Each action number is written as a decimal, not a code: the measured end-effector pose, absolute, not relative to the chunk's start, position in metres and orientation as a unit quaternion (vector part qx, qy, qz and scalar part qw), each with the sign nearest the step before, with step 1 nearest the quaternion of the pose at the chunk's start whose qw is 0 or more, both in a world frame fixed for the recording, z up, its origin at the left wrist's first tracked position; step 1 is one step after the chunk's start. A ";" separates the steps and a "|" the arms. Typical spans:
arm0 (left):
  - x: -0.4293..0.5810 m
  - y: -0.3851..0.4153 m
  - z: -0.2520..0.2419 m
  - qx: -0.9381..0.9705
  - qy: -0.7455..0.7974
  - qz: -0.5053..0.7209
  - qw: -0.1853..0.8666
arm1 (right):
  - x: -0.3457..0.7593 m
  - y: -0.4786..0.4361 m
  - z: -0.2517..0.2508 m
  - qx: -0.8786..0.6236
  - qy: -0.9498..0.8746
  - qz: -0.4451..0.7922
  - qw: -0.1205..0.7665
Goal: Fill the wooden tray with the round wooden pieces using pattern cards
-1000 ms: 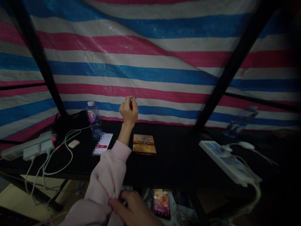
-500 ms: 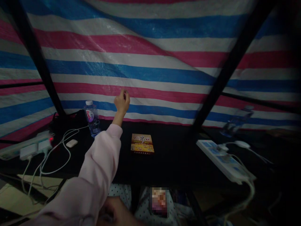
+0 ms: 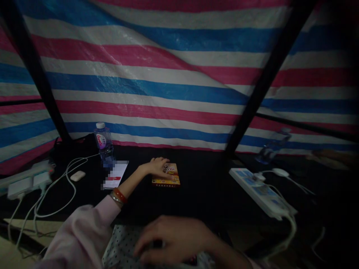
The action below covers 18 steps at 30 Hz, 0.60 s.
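Left sleeve (image 3: 81,229) is pale pink; red-orange bracelet (image 3: 120,195) and silvery bangle (image 3: 115,198) adjoin its cuff. Pale legwear (image 3: 121,243) bears dark dots.

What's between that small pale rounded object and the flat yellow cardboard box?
In the head view, a flat white rectangle with a red patch lies there; nearer the box, the braceleted left forearm crosses, the left hand over the box.

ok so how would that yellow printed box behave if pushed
The yellow printed box is likely fairly stiff, since its edges look straight. Lying flat and low under the left hand, it would probably slide rather than tip or roll. Its inside is hidden, so its weight is uncertain.
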<state>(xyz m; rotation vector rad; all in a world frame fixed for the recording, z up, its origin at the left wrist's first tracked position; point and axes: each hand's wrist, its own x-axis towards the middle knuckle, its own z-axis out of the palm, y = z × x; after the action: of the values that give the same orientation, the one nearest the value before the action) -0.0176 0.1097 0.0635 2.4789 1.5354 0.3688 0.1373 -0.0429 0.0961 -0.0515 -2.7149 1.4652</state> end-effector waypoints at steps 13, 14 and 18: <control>-0.011 0.104 0.029 0.847 0.512 0.056 0.134 | 0.191 0.167 -0.001 -0.471 -0.797 0.136 0.353; -0.012 0.104 0.027 0.848 0.510 0.072 0.126 | 0.191 0.167 -0.007 -0.472 -0.801 0.138 0.340; -0.015 0.103 0.027 0.850 0.499 0.130 0.113 | 0.188 0.167 -0.015 -0.474 -0.799 0.171 0.329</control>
<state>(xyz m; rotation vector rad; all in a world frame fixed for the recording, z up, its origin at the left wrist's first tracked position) -0.0154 0.1027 0.0274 2.4924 1.4628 0.3816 0.1875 0.1669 -0.0152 -1.2411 -2.0897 0.4478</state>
